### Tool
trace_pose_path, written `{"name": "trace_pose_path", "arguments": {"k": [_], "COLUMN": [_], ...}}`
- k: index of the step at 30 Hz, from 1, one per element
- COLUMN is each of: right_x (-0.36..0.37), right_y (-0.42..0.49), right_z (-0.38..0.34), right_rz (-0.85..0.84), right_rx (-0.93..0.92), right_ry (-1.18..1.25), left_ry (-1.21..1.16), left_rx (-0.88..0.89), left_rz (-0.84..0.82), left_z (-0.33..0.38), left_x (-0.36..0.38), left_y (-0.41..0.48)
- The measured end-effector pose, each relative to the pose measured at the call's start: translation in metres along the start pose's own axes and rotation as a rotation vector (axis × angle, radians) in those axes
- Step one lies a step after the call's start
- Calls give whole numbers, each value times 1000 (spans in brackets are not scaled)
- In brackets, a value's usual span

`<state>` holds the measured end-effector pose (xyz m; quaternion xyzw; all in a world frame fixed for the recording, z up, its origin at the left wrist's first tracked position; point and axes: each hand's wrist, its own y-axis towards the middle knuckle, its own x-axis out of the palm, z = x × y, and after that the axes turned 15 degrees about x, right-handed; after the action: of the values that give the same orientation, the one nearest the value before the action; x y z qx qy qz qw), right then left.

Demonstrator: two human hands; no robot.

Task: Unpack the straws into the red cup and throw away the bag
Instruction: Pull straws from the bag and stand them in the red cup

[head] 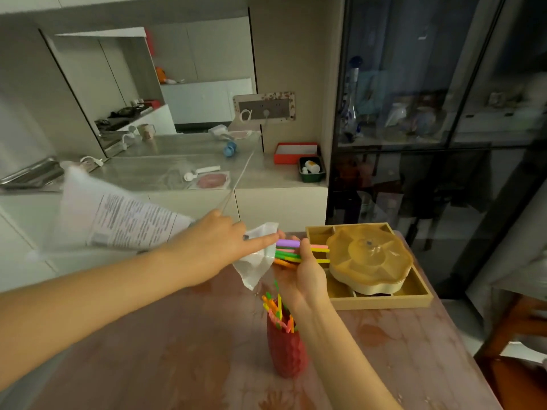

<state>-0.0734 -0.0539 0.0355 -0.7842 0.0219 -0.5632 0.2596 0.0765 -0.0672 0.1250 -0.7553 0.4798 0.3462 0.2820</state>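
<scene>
Nearest, the red cup [286, 344] stands upright on the table [177, 350], some straws already poking from its mouth. Directly above it, right hand [305, 273] closed around a bundle of straws [299, 251]; they lie roughly level, long axis left-right, free ends reaching toward the tan divided tray [414, 297]. Cup sits straight below this hand, nearer it than the left. Left hand [219, 241] pinches the clear plastic bag [256, 261], limp, crumpled, apparently emptied. Straws thin, mixed colours: purple, green, orange, yellow. Beyond, counter clutter.
</scene>
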Motion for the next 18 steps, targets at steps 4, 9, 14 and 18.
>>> {"name": "trace_pose_path", "arguments": {"k": [4,9,14,18], "right_x": [-3,2,9,21], "right_y": [-16,-25,-25,-35], "right_z": [-2,3,4,-18], "right_rz": [-84,-103,59,123], "right_rx": [-53,-69,-341,-474], "right_ry": [-220,-469,-648,-632], "left_ry": [-135,-337,-438,-522], "left_rx": [-219,-354,-388,-415], "left_rz": [116,229,277,321], "left_z": [23,48,64,68], "left_x": [34,50,56,61], "left_y": [-19,-32,-32,-30]}}
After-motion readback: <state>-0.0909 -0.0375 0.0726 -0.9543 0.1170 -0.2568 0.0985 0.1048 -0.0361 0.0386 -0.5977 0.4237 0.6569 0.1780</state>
